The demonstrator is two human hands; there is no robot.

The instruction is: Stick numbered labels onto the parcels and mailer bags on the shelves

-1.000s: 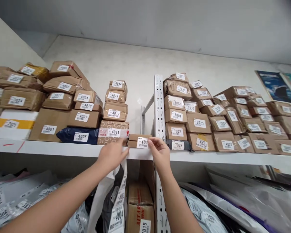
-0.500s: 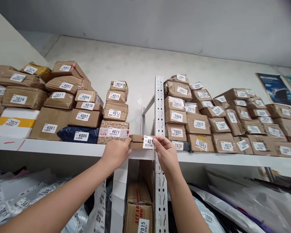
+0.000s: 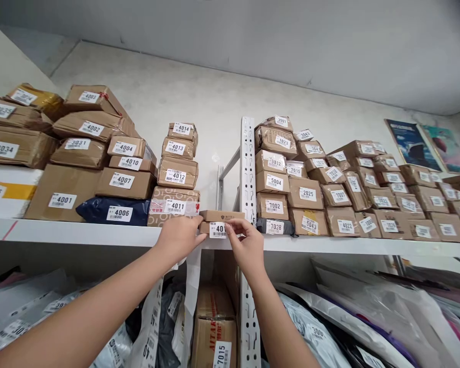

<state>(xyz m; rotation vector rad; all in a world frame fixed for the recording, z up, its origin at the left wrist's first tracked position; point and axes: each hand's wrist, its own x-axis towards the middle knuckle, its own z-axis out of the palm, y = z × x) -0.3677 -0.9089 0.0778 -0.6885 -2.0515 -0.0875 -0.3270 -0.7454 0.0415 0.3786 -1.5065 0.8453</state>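
On the upper level of the racking, a long white shelf (image 3: 80, 234) is carrying two masses of numbered parcels. The left-hand stack (image 3: 99, 163) of brown cartons is rising in several tiers against the wall, with a dark blue bag numbered 4006 (image 3: 115, 211) lying at its foot. The right-hand stack (image 3: 348, 189) is running along the shelf towards two posters (image 3: 412, 143) that are leaning against the wall. A perforated white upright (image 3: 248, 168) is standing between the two stacks. Below the shelf, plastic mailing bags (image 3: 329, 332) are lying heaped to both sides, and a brown carton numbered 7015 (image 3: 214, 327) is standing beside the upright.

A patterned parcel numbered 4011 (image 3: 174, 207) is sitting at the bottom of a narrow column of parcels, just left of the gap. A small flat carton (image 3: 220, 216) is lying at the front edge of the shelf, between parcel 4011 and the upright and touching the former. The left hand (image 3: 180, 237) is reaching up from below and is clenching the left end of this carton, fingers curled against it. The right hand (image 3: 247, 248) is pinching the right edge of a white label (image 3: 217, 230) on the carton's front face between thumb and forefinger. The thumb is covering the end of the printed number, so only "40" is showing.
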